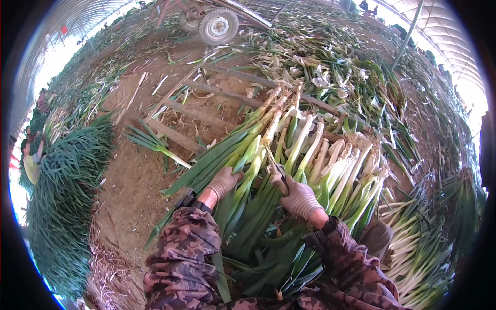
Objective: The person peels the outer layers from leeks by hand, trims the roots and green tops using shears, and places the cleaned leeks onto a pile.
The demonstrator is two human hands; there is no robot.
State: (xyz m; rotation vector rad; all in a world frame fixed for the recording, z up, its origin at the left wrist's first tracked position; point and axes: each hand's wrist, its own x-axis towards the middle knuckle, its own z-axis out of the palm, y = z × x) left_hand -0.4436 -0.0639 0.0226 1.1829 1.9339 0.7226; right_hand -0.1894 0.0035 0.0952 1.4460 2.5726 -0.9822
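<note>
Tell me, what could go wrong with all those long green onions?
The left hand touches green onions lying loose in a heap, so some might slide apart. What looks like a shoe is close beside the white stalks at lower right, so a small step might squash them. Scattered leaves litter the ground, so someone could slip.

- 1 left hand (pixel 223 183) at 7 o'clock, plus 1 right hand (pixel 299 199) at 4
- Green onions (pixel 345 173): too many to count
- 1 shoe (pixel 378 238), also at 4
- 2 cart wheels (pixel 218 27) near 12
- 1 wooden frame (pixel 222 93) at 11
- 1 person in yellow (pixel 31 168) at 9
</note>
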